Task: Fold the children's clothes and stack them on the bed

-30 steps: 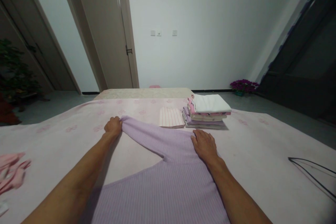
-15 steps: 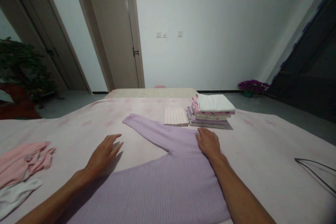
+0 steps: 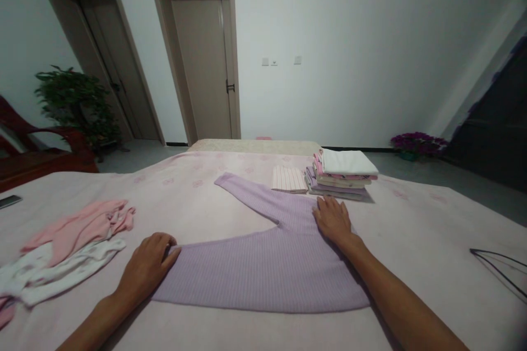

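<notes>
The work looks partly done. At the far right of the surface (image 3: 415, 269), a pile (image 3: 343, 176) of garments lies neatly folded, white on top, with a flat striped cloth (image 3: 289, 180) just beside it on the left, apparently folded too.

The purple top (image 3: 263, 269) lies in the middle, in front of the person, spread smooth but not yet made into a small bundle. It seems doubled lengthwise, since only one sleeve shows, reaching toward the far left; that sleeve and the long body look left to fold.

The right hand (image 3: 332, 219) rests on the top's right end, fingers slightly apart and gripping nothing visible. The left hand (image 3: 149, 262) is at its left end, fingers curled, thumb apart; whether they pinch the fabric, I cannot tell.

On the left, a pink garment (image 3: 84, 227) and a white garment (image 3: 68, 277) lie crumpled and unfolded, so more seems to remain.
</notes>
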A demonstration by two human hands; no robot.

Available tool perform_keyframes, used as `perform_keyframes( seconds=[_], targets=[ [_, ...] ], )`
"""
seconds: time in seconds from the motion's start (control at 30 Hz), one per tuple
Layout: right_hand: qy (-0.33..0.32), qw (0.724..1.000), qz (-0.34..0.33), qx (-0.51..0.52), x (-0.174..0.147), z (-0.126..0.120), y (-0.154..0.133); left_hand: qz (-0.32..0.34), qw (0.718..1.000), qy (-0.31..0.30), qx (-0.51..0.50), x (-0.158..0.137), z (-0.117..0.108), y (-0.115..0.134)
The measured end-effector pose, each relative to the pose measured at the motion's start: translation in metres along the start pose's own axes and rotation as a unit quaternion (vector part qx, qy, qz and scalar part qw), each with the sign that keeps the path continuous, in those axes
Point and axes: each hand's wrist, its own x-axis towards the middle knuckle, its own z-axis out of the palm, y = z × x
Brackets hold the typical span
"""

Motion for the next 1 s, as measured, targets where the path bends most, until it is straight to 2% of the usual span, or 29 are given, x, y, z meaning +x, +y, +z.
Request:
perform_keyframes(
  seconds=[0.13, 0.23, 0.3, 0.4, 0.5, 0.63, 0.73, 0.8, 0.87, 0.93, 1.0],
  targets=[
    [-0.011, 0.997, -0.062, 0.039, -0.032, -0.012, -0.026, -0.023, 0.997, -0.039, -0.07, -0.003, -0.018, -0.005],
    [-0.028, 0.988, -0.132, 0.069, -0.055, -0.017, -0.043, -0.053, 0.988, -0.085, -0.122, 0.002, -0.028, -0.019],
    [-0.054, 0.979, -0.178, 0.081, -0.065, -0.019, -0.049, -0.059, 0.979, -0.136, -0.139, 0.008, -0.032, -0.032],
    [-0.09, 0.971, -0.203, 0.088, -0.071, -0.02, -0.051, -0.072, 0.966, -0.222, -0.109, 0.012, -0.031, -0.047],
    [-0.099, 0.971, -0.197, 0.09, -0.071, -0.022, -0.051, -0.083, 0.969, -0.229, -0.037, 0.012, -0.03, -0.045],
    [-0.084, 0.973, -0.193, 0.09, -0.073, -0.026, -0.053, -0.023, 0.99, -0.136, 0.039, 0.011, -0.028, -0.012],
    [-0.07, 0.972, -0.205, 0.088, -0.077, -0.026, -0.054, 0.067, 0.995, -0.069, -0.007, 0.007, -0.019, 0.03],
    [-0.079, 0.971, -0.209, 0.084, -0.077, -0.025, -0.049, 0.141, 0.985, -0.069, -0.064, 0.004, -0.008, 0.057],
    [-0.091, 0.974, -0.195, 0.077, -0.074, -0.022, -0.039, 0.186, 0.972, -0.098, -0.108, 0.006, 0.001, 0.076],
    [-0.093, 0.98, -0.163, 0.071, -0.068, -0.019, -0.024, 0.18, 0.967, -0.119, -0.135, 0.017, 0.008, 0.084],
    [-0.08, 0.988, -0.116, 0.064, -0.061, -0.016, -0.009, 0.139, 0.973, -0.119, -0.143, 0.038, 0.013, 0.085]
  ],
)
